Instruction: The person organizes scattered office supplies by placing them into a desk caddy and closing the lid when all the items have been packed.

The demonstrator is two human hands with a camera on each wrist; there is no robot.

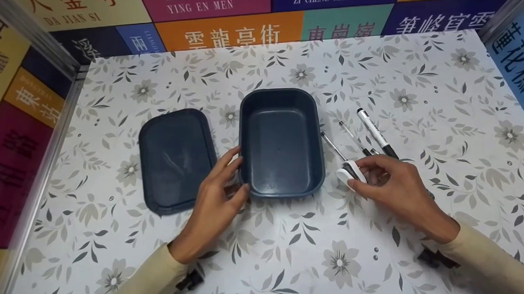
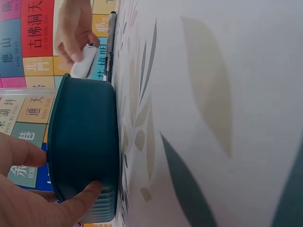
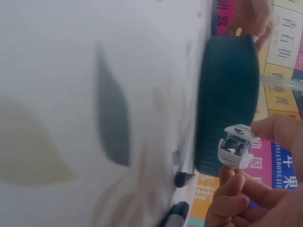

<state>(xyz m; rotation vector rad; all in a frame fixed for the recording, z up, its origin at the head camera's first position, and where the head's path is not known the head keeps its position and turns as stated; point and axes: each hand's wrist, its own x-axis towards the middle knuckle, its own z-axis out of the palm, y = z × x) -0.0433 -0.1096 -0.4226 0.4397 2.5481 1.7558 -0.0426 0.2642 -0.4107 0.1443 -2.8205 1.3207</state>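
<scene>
In the head view a dark blue rectangular box (image 1: 284, 155) stands uncovered at mid-table, with nothing inside it. My left hand (image 1: 215, 202) rests against its left side, fingers at the rim and thumb by the near corner. The left wrist view shows that thumb (image 2: 85, 201) lying on the box's outer wall. To the right of the box, my right hand (image 1: 398, 187) pinches a small white stapler (image 1: 346, 174) between thumb and fingers. Its metal front faces the camera in the right wrist view, where the stapler (image 3: 235, 147) overlaps the box wall.
Left of the box lies its matching dark blue lid (image 1: 176, 159). Two slim clear pens (image 1: 334, 147) and a thicker white marker (image 1: 376, 133) lie beyond my right hand. A flower-patterned cover (image 1: 267, 261) spans the table, with lettered panels (image 1: 230, 33) behind it.
</scene>
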